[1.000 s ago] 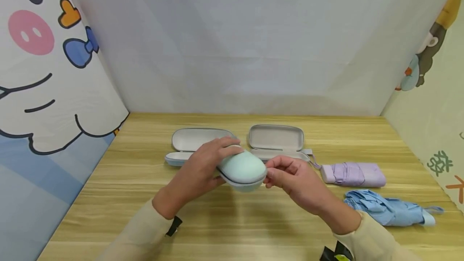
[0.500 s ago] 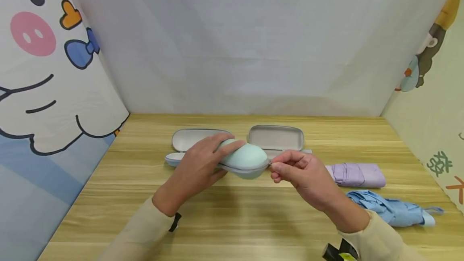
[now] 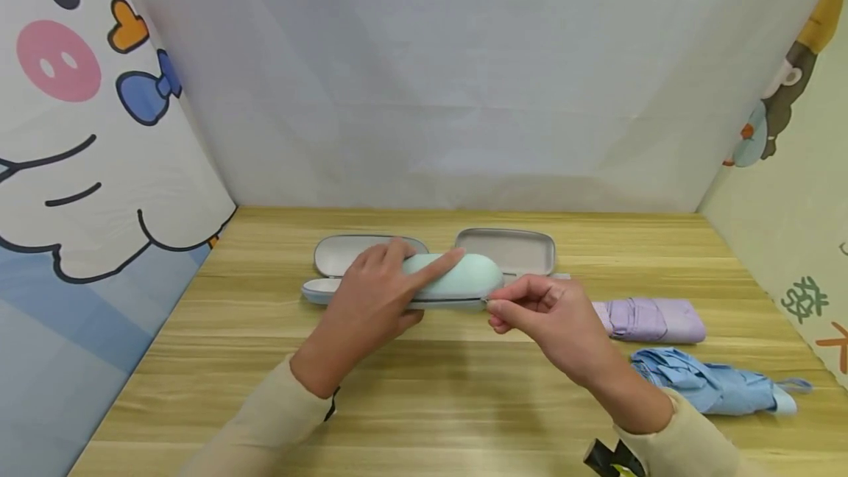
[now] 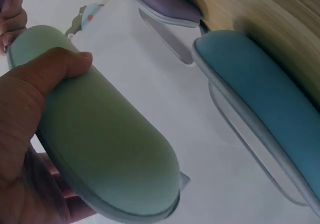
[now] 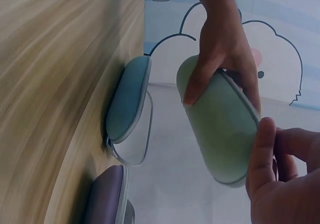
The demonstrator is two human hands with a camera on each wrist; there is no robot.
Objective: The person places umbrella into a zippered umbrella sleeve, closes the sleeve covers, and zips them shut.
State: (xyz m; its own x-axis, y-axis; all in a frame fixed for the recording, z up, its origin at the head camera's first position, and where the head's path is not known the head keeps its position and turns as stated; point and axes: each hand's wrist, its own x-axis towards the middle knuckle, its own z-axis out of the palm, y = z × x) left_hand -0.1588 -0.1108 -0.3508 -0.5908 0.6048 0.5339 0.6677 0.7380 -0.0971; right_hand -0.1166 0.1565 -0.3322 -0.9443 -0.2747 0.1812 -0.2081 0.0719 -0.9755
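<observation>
My left hand (image 3: 374, 293) grips a mint-green hard zip case (image 3: 464, 274) from its left end, thumb on one side and fingers on the other, and holds it above the table. At the case's right end my right hand (image 3: 553, 322) pinches the small zip pull (image 3: 486, 301) between thumb and forefinger. A dark line runs along the seam on the near side, left of the pull. In the left wrist view the green case (image 4: 110, 134) shows one rounded shell. In the right wrist view, right fingertips (image 5: 265, 134) touch the case's edge.
Behind the hands, a blue case (image 3: 319, 288) and a grey-lined case (image 3: 505, 250), purple outside, stand with lids raised. To the right lie a folded purple umbrella (image 3: 652, 320) and a blue umbrella (image 3: 718, 383) on the wooden table (image 3: 424, 418).
The green case has turned from end-on to lengthwise across the view and is a little higher. The right hand stays at its right end, moving slightly up with it.
</observation>
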